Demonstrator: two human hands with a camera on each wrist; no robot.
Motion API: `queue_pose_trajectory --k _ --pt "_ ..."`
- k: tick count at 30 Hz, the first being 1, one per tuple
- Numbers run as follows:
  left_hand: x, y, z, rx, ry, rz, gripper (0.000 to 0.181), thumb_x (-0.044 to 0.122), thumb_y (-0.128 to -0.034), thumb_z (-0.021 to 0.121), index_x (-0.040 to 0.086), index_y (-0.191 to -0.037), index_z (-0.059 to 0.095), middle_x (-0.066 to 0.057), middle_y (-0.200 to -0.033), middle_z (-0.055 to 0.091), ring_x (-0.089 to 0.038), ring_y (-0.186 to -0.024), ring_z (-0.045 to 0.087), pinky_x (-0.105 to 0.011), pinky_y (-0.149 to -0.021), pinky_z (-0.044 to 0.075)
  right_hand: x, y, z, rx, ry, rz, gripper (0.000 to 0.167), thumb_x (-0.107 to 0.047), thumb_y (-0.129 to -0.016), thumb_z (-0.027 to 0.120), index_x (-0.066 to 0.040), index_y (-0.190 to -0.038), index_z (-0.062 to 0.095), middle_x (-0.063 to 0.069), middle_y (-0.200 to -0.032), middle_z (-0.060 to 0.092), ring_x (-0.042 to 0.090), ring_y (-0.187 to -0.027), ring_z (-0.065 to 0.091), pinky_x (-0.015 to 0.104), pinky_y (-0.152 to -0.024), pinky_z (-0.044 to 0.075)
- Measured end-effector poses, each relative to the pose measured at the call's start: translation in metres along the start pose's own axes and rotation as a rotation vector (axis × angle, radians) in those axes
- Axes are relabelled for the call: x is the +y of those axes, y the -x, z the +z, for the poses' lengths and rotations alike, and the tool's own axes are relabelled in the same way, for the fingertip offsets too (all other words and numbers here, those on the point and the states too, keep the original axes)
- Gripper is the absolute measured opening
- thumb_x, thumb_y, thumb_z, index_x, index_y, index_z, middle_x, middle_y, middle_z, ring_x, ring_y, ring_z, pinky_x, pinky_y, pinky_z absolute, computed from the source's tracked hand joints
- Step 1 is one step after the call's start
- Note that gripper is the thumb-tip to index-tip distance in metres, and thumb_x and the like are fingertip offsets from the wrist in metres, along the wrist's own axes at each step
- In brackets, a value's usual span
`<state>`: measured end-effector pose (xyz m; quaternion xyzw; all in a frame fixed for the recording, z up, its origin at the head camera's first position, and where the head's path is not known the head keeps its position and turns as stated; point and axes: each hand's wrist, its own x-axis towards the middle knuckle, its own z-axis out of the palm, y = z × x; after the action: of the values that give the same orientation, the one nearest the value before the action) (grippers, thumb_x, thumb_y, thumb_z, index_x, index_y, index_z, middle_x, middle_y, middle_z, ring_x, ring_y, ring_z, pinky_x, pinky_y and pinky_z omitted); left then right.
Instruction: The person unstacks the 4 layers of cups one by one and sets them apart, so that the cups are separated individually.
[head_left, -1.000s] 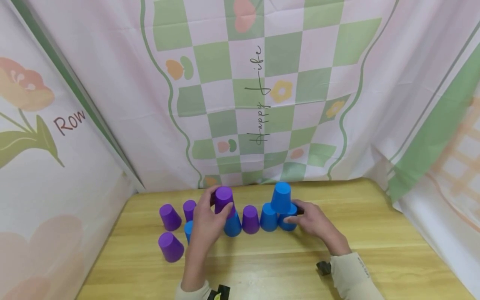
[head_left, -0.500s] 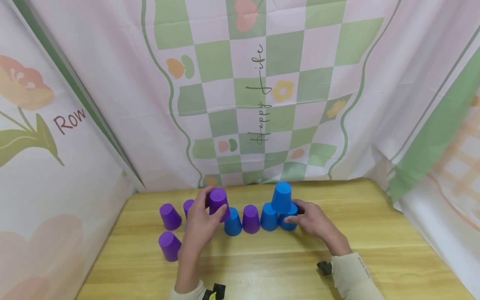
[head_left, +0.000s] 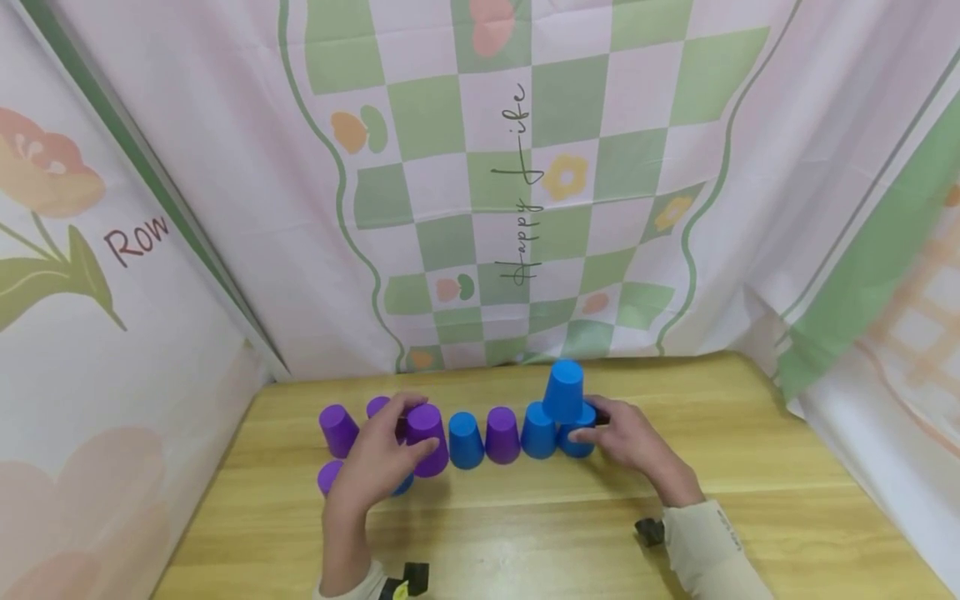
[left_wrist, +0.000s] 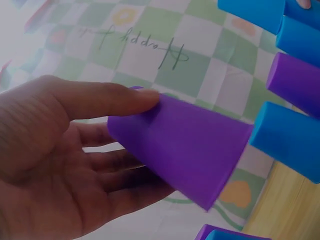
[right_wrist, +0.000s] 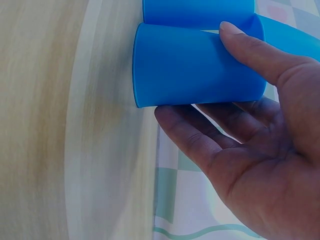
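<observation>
"At the left hand?"

"Gripping a purple, tapered, plastic-looking cup, mouth down; now lowered beside a blue, tapered, plastic-looking cup to that hand's right, no longer above it, so leaving that blue top uncovered. Touching the wood-grain table? Impossible to tell."

"At the right hand?"

"Still pinching a blue, tapered lower cup, beneath a blue, tapered upper cup."

At the bottom of the head view, left of centre, the left hand is seen bare below a pale beige left sleeve, by which a black strap with a yellow patch and a squarish black block are worn. At lower right, the right hand, also bare, is followed by a matching right sleeve, printed with small, unreadable dark lettering and flanked by a dark block.
</observation>
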<state>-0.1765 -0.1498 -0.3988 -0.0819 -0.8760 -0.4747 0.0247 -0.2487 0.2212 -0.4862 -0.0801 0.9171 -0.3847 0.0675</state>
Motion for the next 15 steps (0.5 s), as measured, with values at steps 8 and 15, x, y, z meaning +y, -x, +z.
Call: queue_pose_trajectory --k 8,15 --pt "-0.002 0.0043 -0.0082 -0.067 -0.05 -0.059 0.048 0.007 -0.0883 0.082 0.009 -0.132 0.063 -0.01 -0.123 0.072 -0.03 -0.119 0.068 -0.056 -0.106 0.054 -0.0016 -0.0008 -0.0011 -0.007 0.005 0.01 0.064 -0.036 -0.098 0.076 -0.005 -0.15 0.055 0.023 -0.143 0.063 0.043 -0.126 0.062 0.065 -0.103 0.054" --pt "-0.0086 0.005 -0.0082 -0.124 -0.062 -0.108 0.045 0.001 -0.0856 0.08 0.009 -0.127 0.063 -0.011 -0.122 0.071 -0.03 -0.118 0.068 -0.058 -0.105 0.054 -0.0002 -0.0016 -0.0004 -0.002 0.009 0.004 0.063 -0.036 -0.097 0.076 -0.005 -0.149 0.056 0.023 -0.142 0.064 0.043 -0.126 0.063 0.065 -0.104 0.053"
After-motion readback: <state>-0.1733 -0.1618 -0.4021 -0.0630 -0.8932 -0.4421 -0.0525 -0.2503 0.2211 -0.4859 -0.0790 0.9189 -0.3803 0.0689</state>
